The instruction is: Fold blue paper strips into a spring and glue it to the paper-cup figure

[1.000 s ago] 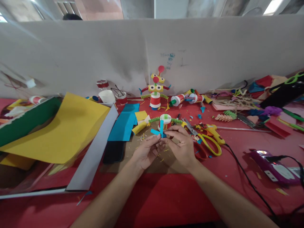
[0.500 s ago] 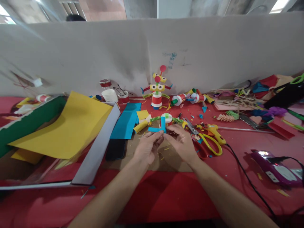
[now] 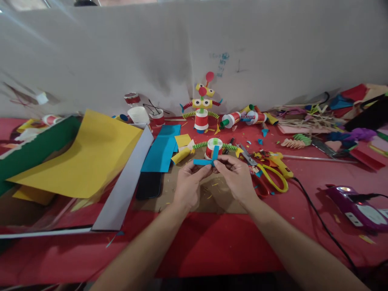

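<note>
Both my hands pinch blue paper strips [image 3: 215, 153] that meet at a corner, one pointing left and the other up. My left hand [image 3: 190, 182] is closed on the corner from the left. My right hand [image 3: 236, 176] grips the same corner from the right, its fingertips close to the left ones. Just behind the strips stands a red and white paper cup figure [image 3: 209, 152] with green folded-paper arms. Under the hands lies a brown cardboard sheet [image 3: 169, 202] with yellow scraps on it.
Yellow-handled scissors [image 3: 277, 178] and a yellow glue gun [image 3: 280, 165] lie to the right, beside a purple power strip [image 3: 357, 210]. A finished cup figure [image 3: 201, 121] stands behind. Blue paper [image 3: 160, 151], a black phone [image 3: 148, 186] and a box with yellow paper [image 3: 81, 161] are left.
The view has tilted slightly downward. The upright blue strip now leans a little to the right, and my hands still hold the corner.
</note>
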A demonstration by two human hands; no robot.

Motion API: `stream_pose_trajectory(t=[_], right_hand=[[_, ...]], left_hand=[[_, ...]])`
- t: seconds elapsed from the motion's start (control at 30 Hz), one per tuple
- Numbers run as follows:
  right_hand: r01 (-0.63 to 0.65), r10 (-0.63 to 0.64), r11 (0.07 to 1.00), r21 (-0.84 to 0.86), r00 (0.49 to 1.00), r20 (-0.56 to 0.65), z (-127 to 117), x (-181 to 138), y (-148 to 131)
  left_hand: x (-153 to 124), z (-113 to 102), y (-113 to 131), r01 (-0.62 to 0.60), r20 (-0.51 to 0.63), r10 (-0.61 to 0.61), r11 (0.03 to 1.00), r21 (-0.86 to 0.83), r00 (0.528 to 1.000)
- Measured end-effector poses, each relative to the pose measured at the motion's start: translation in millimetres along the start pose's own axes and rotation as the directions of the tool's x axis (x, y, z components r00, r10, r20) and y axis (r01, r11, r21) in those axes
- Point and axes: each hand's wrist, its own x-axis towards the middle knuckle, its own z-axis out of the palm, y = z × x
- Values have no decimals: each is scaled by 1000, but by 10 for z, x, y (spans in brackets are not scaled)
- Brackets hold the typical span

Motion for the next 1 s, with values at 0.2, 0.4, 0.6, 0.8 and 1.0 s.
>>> stream_pose_trajectory(t=[0.2,0.4,0.6,0.8,1.0], right_hand=[[-54,53,998,37,999,11,22,-15,-10],[-106,108,990,90,994,-13,12,24,-40],[-166,165,973,160,986,17,-15,54,-84],[-165,158,972,167,986,55,14,34,-62],[-106,100,988,114,993,61,5,17,-72]], left_hand=[[-9,21,-92,-25,-42,25,1000,0,999],[4,-21,-127,-33,8,33,999,-18,999],[77,-86,-140,12,52,-9,997,-76,999],[104,-108,-111,74,39,-71,994,-76,997],[70,-76,-22,81,53,-78,995,-51,996]])
